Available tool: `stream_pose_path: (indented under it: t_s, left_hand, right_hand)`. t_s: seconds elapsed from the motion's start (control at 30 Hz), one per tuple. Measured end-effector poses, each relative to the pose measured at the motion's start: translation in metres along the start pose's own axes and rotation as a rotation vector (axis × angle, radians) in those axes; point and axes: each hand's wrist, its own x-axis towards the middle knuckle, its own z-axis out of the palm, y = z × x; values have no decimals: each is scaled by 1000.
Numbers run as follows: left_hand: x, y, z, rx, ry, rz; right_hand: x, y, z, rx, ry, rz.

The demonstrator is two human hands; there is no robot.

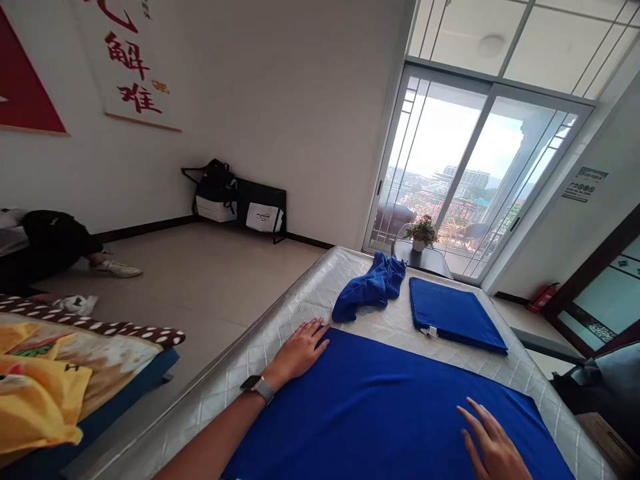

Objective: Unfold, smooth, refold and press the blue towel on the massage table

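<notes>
A large blue cloth (pixel 380 407) lies spread over the near part of a quilted white mattress (pixel 280 307), with a few soft wrinkles. My left hand (pixel 300 348) rests flat near the cloth's far left corner, fingers extended; a watch sits on that wrist. Toward the right side of the cloth is my right hand (pixel 493 440), its fingers apart and nothing in them; whether it touches the fabric I cannot tell. Beyond the cloth lie a crumpled blue cloth (pixel 373 287) and a neatly folded blue cloth (pixel 455 313) with a white tag at its edge.
On the left, a second bed (pixel 125 360) holds a yellow cloth (pixel 40 393), and a seated person's shoe (pixel 116 268) shows. A potted plant (pixel 421 232) stands on a chair past the mattress. Bags occupy a black rack (pixel 260 193); a fire extinguisher (pixel 543 297) stands at right.
</notes>
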Motion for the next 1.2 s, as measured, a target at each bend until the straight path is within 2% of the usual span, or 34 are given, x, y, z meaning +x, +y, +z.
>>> stream_pose_path:
  t_s: [0.13,0.2,0.3,0.4,0.5,0.63,0.8,1.03,1.1,1.2]
  left_hand:
    - [-2,5,-6,27,88,34]
    - [-4,7,-9,42,104,41]
    - [-6,9,-11,30,79,24]
    - [-6,9,-11,-8,61,5]
    - [-6,8,-12,-46,60,-4]
    - [-5,9,-14,-61,42,-25]
    - [-5,7,-13,-62,11,-37]
    - [-5,3,-7,-26,-29,-45]
    - [-5,2,-6,-17,-22,-35]
    - [-5,3,-6,-11,-4,-25]
  right_hand:
    - [78,-144,11,164,-101,-209]
    - [107,-199,24,232,-120,-269]
    - [138,-247,50,298,-139,-259]
    - [150,-256,72,306,-161,-233]
    - [146,-237,79,298,-204,-238]
    - [129,-184,68,274,-270,-217]
    - [104,-91,51,187,-344,-99]
    - [58,73,40,5,-295,187]
    - [48,104,43,-32,-251,259]
    - [42,122,52,-62,-178,295]
